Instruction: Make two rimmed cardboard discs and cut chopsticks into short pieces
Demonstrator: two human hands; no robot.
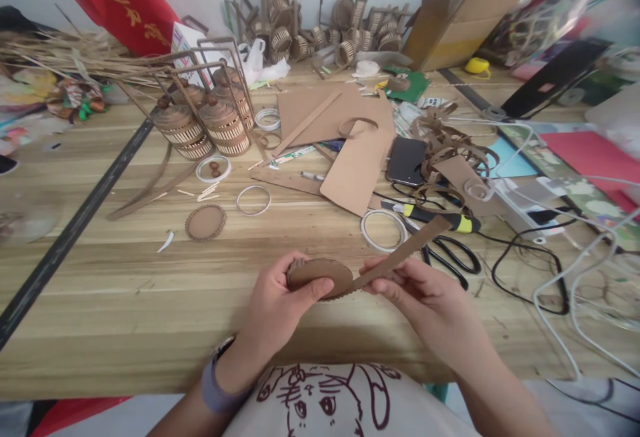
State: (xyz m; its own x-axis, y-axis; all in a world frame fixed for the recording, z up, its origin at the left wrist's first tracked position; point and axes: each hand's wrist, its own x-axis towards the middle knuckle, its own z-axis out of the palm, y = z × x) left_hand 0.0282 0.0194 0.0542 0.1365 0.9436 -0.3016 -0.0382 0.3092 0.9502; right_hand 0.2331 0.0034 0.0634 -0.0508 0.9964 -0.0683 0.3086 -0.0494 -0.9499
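Reaches forward with both bare forearms over a pale wooden table with streaky grain [225, 317], angling both hands inward toward each other. Curls the left hand [277, 297] around the left side of a round brown cardboard disc [325, 269], with the thumb laid flat across the top face and the fingers wrapped behind the edge. Keeps that grip narrow, closed on the disc's thickness. Pinches a long, straight, narrow brown cardboard strip [413, 243] near its lower end between the thumb and fingertips of the right hand [427, 290]. Slants the strip up and away to the right, bringing its low end to the disc's right edge; cannot tell whether firmly joined there

Shows a smooth, matte face on the disc and small corrugated ridges along its rim. Sits directly in the left grip, just left of the right fingertips

Beyond the left grip, to its left, displays a second flat brown disc with a ridged border [205, 222], and farther off, cylindrical containers of pale slats with coiled brown tops [227, 127]. Just beyond the right grip, shows a glossy white tape ring [363, 230] beside black-handled scissors [426, 251]. Past both hands, reveals a smooth tan cardboard sheet with rounded corners [355, 173]
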